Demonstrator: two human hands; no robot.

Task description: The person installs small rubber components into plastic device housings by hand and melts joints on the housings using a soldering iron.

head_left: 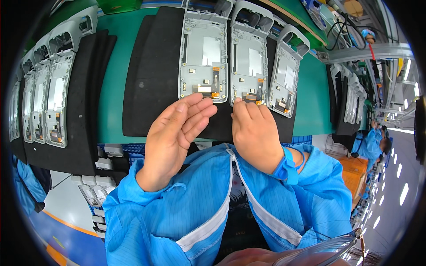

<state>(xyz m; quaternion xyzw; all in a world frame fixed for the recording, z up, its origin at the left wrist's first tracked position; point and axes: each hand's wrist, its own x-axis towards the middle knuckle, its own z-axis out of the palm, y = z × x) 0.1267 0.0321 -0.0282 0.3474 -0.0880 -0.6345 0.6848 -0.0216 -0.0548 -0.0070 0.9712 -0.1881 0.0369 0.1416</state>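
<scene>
Orng box (353, 173) far R, co-worker (372, 144) nr it; mtl bar (370, 52) upper R; grn bin (119, 5) upper L.

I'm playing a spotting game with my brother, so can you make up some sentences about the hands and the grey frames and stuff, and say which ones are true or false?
1. The right hand is at the near end of the middle grey frame of the three in front. True.
2. The left hand is squeezed into a fist. False: the left hand is open, with its palm showing.
3. A blue wristband is on the right wrist. True.
4. The mat under the middle grey frame is yellow. False: the mat is black.
5. The person's jacket is blue. True.
</scene>
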